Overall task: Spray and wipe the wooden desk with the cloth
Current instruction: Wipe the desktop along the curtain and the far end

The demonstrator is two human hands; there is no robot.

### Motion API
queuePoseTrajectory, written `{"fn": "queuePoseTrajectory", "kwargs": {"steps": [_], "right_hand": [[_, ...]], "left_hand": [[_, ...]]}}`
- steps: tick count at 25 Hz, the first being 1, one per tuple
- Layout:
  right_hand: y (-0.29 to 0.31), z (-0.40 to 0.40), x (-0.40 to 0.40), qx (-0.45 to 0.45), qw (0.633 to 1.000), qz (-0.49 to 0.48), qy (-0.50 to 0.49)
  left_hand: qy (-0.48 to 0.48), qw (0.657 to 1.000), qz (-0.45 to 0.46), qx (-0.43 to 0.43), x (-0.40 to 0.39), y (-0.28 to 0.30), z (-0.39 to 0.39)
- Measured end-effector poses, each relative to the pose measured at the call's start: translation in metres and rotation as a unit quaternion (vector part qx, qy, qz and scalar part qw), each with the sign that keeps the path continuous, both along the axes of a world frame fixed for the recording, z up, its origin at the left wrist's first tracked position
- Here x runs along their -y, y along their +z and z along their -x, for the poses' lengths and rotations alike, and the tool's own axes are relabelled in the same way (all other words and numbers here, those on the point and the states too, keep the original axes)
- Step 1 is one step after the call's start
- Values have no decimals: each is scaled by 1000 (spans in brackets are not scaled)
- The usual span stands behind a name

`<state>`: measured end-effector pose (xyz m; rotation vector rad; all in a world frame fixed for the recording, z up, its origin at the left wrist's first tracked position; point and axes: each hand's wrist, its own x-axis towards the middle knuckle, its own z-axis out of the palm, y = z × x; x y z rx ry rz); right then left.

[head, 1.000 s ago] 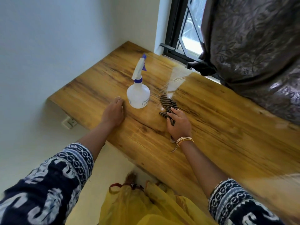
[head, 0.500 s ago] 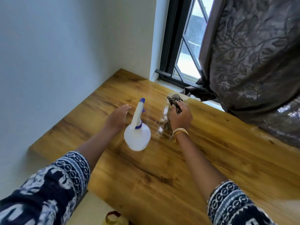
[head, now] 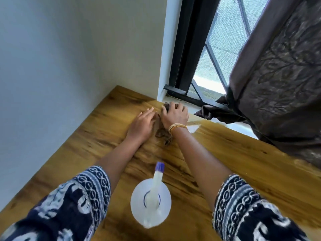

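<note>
We see the cloth (head: 164, 134) bunched at the far edge of the wooden bench (head: 234, 164), just by the window sill. Our right hand (head: 175, 113) presses down on it, fingers curled over its top; our left hand (head: 142, 124) lies flat and empty beside it. The spray bottle (head: 150, 202) stands untouched nearer us. We judge spraying done and wiping under way, with most of the surface left.

Dark curtain (head: 278, 80) beside barred window (head: 218, 54)

Right hand (head: 175, 115) presses cloth (head: 164, 134) on desk (head: 243, 167).
</note>
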<state>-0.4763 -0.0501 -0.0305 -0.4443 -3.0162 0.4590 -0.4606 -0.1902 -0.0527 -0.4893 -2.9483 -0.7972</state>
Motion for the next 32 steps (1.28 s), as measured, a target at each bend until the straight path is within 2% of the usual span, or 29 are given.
{"fn": "queuePoseTrajectory", "kwargs": {"steps": [3,7,10,12,16,19,22,25,27,29,32], "right_hand": [[-8,28,-5,6,998,-61,-4],[1,69,-3,103,994,1,17],[1,73,12,84,992,4,93],[2,63,-10,81,990,33,115],[2,17,-115,107,994,11,-13],[-2,-3,-131,92,991,-29,-91],[3,35,-78,127,990,-46,-31],[4,57,-26,101,993,-3,63],[4,45,-21,66,992,6,108],[2,27,-47,35,994,-11,103],[-2,-14,-137,60,995,-72,36]], "left_hand": [[13,999,36,-28,-5,-11,9],[13,998,51,-43,-8,-11,10],[13,998,45,-48,-9,-9,12],[14,998,49,-44,-8,-11,11],[13,998,51,-37,-8,-14,10],[19,997,63,-31,-10,-14,9],[23,997,64,-27,-11,-14,10],[21,998,59,-24,-10,-14,11],[20,998,57,-29,-9,-13,12],[11,997,71,-31,-8,-12,10],[0,996,84,-18,-8,-8,7]]}}
